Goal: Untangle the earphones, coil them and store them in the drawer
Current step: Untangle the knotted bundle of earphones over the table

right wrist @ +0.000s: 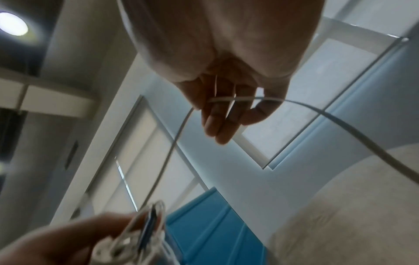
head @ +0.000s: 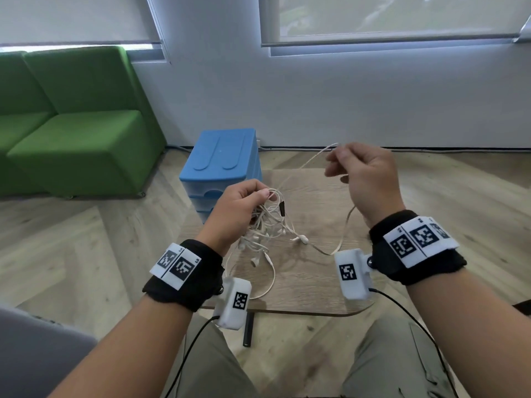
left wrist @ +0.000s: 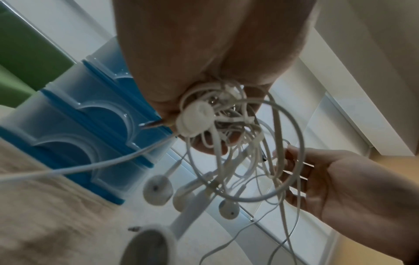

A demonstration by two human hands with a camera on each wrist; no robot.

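Note:
A tangle of white earphones [head: 265,228] hangs above the small wooden table [head: 321,291], its top bunched in my left hand [head: 244,201]. From below, the knot [left wrist: 217,114] shows against my left palm, with several earbuds [left wrist: 157,190] dangling. My right hand [head: 349,165] is raised to the right and pinches one loose white cable [head: 313,156] pulled out of the tangle. That cable [right wrist: 235,99] crosses my right fingers [right wrist: 217,123]. A blue drawer unit [head: 222,170] with translucent drawers stands at the table's far left, behind my left hand, its drawers closed.
A green sofa [head: 71,122] sits at the left against the wall. The white wall and windows with blinds lie beyond the table. My knees [head: 396,354] are under the table's near edge, and black wires run from the wrist cameras.

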